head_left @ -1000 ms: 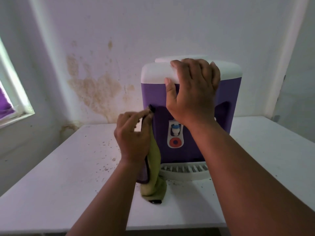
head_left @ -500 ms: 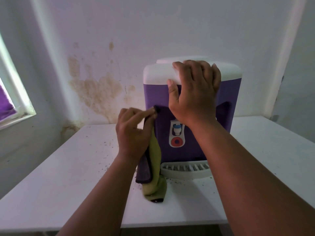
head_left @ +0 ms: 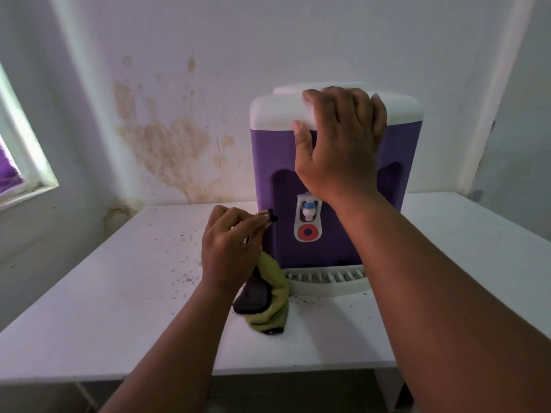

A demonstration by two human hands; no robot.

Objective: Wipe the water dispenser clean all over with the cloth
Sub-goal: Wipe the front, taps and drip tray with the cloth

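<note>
A purple water dispenser (head_left: 268, 162) with a white top, a small tap and a white drip tray (head_left: 325, 283) stands on the white table (head_left: 119, 308). My right hand (head_left: 340, 144) grips the front edge of the dispenser's white top, fingers curled over it. My left hand (head_left: 229, 248) pinches a corner of the green and dark cloth (head_left: 271, 305) beside the dispenser's lower left front. The rest of the cloth hangs down and lies bunched on the table by the drip tray.
Dark crumbs and specks are scattered on the table to the left of the dispenser and in front of the drip tray. A stained wall (head_left: 167, 144) rises right behind the table. A window (head_left: 18, 162) is at the left.
My left hand has lowered with the cloth corner, from the dispenser's upper left front down to near tap height. More of the cloth now lies on the table. My right hand has stayed on the top.
</note>
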